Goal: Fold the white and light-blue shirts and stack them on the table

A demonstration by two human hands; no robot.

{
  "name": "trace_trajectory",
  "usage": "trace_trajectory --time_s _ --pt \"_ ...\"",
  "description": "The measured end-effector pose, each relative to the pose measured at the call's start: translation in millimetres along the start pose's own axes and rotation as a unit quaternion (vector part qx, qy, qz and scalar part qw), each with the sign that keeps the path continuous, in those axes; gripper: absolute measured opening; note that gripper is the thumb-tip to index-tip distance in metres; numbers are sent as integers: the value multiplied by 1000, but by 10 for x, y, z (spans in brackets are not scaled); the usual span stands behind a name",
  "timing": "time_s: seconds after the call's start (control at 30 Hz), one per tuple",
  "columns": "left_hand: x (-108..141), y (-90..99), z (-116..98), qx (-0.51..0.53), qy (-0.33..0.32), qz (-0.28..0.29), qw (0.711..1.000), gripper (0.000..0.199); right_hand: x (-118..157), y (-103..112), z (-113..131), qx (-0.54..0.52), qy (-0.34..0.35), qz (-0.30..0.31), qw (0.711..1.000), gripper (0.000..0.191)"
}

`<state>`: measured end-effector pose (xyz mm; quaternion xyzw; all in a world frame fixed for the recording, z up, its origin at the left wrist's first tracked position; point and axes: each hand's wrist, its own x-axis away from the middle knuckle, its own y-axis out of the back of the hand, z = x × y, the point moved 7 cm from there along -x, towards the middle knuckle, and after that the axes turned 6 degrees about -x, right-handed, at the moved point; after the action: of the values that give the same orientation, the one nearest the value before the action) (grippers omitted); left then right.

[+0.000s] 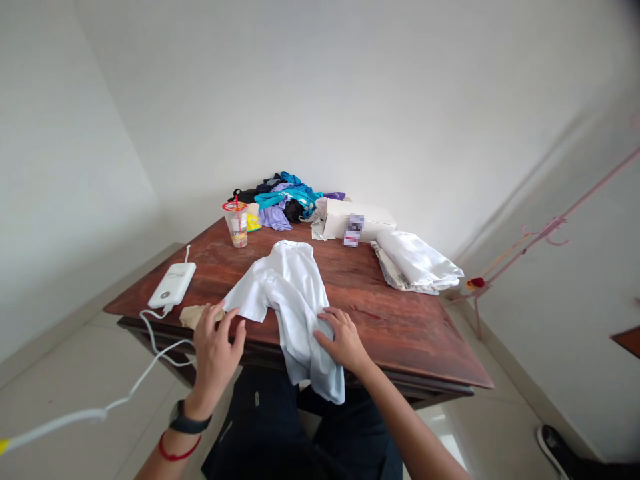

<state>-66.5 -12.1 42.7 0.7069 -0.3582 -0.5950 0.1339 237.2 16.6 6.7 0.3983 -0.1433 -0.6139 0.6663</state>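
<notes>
A white shirt (295,280) lies partly folded on the wooden table, its neck end pointing toward the back wall. One sleeve spreads to the left, and the lower part hangs over the front edge above my lap. My left hand (217,343), wearing a dark wristband, is held with fingers apart near the sleeve's tip; whether it touches the cloth I cannot tell. On the shirt's right edge rests my right hand (343,340), fingers loosely spread over the fabric and thumb apart from them. A beige cloth (193,316) lies partly hidden behind my left hand.
On the wooden table (400,333) a white power bank (173,285) with a cable lies left. Behind stand a drink cup (237,223), a heap of clothes (287,197) and a white box (360,217). Folded white clothes (417,261) lie right, near a pink rack (545,230).
</notes>
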Motion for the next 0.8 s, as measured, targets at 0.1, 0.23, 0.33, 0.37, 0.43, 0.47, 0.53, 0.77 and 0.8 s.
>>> trace_trajectory --time_s 0.1,0.23,0.33,0.37,0.43,0.47,0.53,0.77,0.8 --pt "114 -33 335 -33 -2 72 997 39 -10 -27 18 20 1 -22 1000 35" --pt "145 -130 446 -40 -31 137 989 40 9 1 63 15 4 -30 999 32" --pt "73 -256 477 -51 -55 170 983 45 50 31 91 -1 5 -32 999 25" --pt "41 -312 496 -58 -62 180 980 49 63 32 100 -6 8 -29 1000 20" --pt "-36 -435 556 -76 -68 196 975 58 81 22 112 -17 15 -21 1000 12" --pt "-80 -503 593 -87 -68 202 973 62 87 17 116 -22 18 -18 999 9" --pt "-193 -639 673 -104 -62 209 970 71 92 22 127 -39 26 -15 999 9" --pt "-772 -962 910 -145 -20 221 964 66 236 259 104 -254 -3 -52 966 23" --pt "-832 -969 917 -156 -9 219 963 64 293 303 79 -280 -19 -59 958 25"
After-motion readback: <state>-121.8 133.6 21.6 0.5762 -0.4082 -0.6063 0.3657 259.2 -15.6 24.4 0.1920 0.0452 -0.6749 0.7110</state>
